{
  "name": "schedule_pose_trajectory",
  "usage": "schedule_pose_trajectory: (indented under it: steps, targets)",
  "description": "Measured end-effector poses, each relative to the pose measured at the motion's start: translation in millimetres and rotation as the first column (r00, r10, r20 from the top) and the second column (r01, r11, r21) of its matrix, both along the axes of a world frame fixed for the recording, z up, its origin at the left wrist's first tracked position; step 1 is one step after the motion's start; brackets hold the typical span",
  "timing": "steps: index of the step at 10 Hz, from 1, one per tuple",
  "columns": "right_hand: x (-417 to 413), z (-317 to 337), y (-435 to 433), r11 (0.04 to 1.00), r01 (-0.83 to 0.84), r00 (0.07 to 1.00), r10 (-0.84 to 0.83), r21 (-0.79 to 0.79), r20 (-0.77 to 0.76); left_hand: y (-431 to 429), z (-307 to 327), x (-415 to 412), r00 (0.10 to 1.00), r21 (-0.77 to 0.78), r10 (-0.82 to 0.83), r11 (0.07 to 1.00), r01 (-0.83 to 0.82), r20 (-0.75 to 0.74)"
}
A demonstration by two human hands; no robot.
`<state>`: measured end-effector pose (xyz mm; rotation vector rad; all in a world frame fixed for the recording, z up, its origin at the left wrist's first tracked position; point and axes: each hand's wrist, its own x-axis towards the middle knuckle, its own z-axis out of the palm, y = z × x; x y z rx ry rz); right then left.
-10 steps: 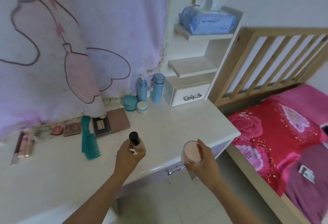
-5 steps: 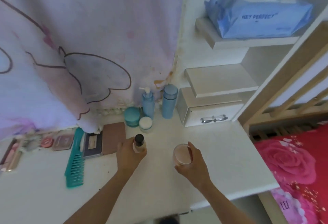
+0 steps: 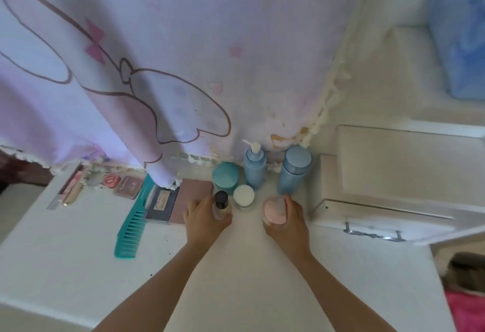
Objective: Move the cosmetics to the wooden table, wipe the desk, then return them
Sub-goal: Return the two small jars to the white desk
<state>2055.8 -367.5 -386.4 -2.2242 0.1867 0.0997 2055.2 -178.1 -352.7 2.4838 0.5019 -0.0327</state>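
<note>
Lilac cartoon curtain (image 3: 183, 42) behind white worktop (image 3: 65, 266); white shelf unit (image 3: 393, 158) right (bow-handled drawer (image 3: 409, 222)); pink bedding (image 3: 467, 313) bottom-right.

2 bare forearms enter from the bottom edge and angle in toward the white-lidded jar (image 3: 244, 195). The left hand (image 3: 206, 220) sits just left of that jar, back of hand up, fingers and thumb curled round a black-capped bottle (image 3: 221, 205) held upright. The right hand (image 3: 287, 224) sits just right of the jar, fingers wrapped round a pink-lidded jar (image 3: 274, 210). Both wrists straight, in line with the forearms. The 2 hands are apart, white-lidded jar between them. Contact with it: cannot tell.
</note>
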Motion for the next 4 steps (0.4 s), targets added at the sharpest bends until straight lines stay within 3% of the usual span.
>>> schedule_pose_trajectory:
  steps: [2, 4]
  targets:
    - [10, -4, 5, 1.0, -0.003, 0.999, 0.003, -0.004, 0.044, 2, -4, 5, 0.998, -0.014, 0.025, 1.0, -0.026, -0.055]
    - [5, 8, 6, 0.999, -0.04, 0.999, 0.041, -0.018, 0.033, 12, -4, 1, 0.987, 0.038, -0.124, 0.991, 0.128, -0.106]
